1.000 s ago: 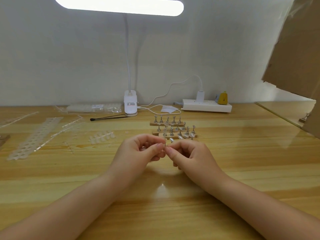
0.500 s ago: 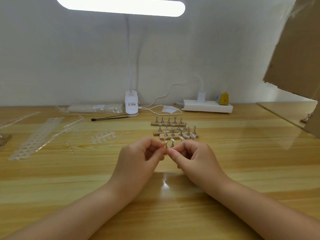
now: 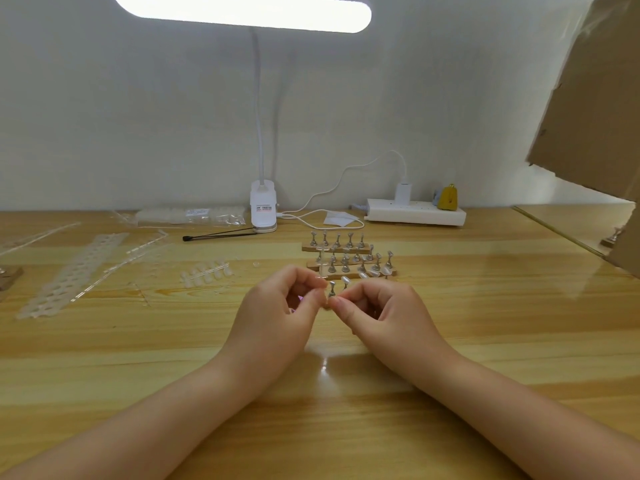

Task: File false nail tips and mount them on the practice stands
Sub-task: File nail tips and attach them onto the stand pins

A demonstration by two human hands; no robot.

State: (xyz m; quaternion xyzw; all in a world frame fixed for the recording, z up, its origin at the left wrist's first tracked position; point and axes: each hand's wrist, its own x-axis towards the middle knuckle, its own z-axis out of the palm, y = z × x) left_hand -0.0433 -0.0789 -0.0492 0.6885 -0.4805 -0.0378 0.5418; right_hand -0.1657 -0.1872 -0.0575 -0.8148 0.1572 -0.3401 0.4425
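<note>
My left hand (image 3: 277,317) and my right hand (image 3: 384,313) meet fingertip to fingertip over the wooden table (image 3: 485,323). Their thumbs and forefingers pinch the foot of a small metal stand peg (image 3: 331,288), which sticks up between them; its base is hidden. Just right of it, a clear nail tip (image 3: 345,280) sits on another peg behind my right forefinger. Behind my hands stand three wooden strips of practice stands (image 3: 337,241), and some front-right pegs carry clear tips (image 3: 374,271). A small sheet of loose nail tips (image 3: 206,271) lies to the left.
A clip lamp base (image 3: 263,211) and a thin black tool (image 3: 221,234) lie at the back. A power strip (image 3: 415,211) sits back right, a bag of tips (image 3: 187,216) back left. Clear plastic tip frames (image 3: 74,271) lie left. Cardboard (image 3: 595,98) hangs at right.
My hands have drawn slightly down and nearer to me, still pinched together, so the peg and the tipped peg now show above my fingers.
</note>
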